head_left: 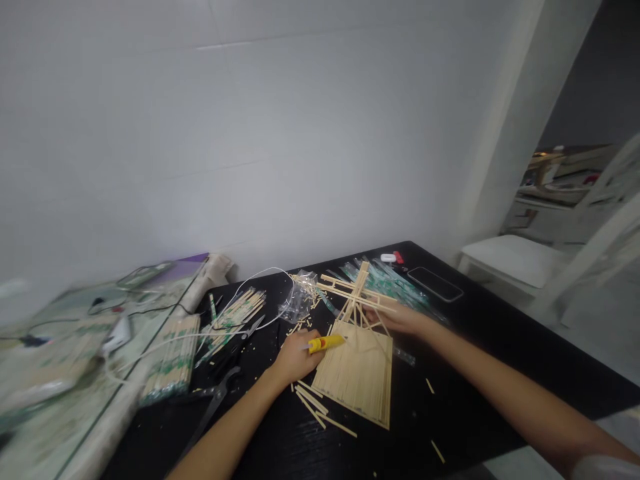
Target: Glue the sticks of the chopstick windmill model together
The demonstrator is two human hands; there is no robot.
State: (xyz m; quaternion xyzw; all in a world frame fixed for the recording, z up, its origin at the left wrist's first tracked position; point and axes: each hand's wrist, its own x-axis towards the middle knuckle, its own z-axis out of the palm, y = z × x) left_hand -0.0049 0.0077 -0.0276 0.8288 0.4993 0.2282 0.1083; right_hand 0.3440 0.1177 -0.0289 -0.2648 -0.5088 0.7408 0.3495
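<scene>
My left hand [299,357] is closed around a yellow tool that looks like a glue gun [326,343], its tip pointing right over a flat panel of bamboo sticks [353,380]. At the panel's far end stands a frame of crossed sticks [356,293], windmill-like, with thin slanted struts below it. My right hand [393,317] is closed on the right side of this frame; its fingertips are partly hidden behind the sticks. Several loose cut sticks [313,403] lie beside the panel's near left edge.
Scissors [245,333], pliers [217,393], wrapped chopstick bundles [173,357] and a white cord [175,339] are on the left. Behind the frame lie green-white wrappers [395,283] and a clear plastic bag [300,297]. A phone-like dark slab [435,284] rests at the right.
</scene>
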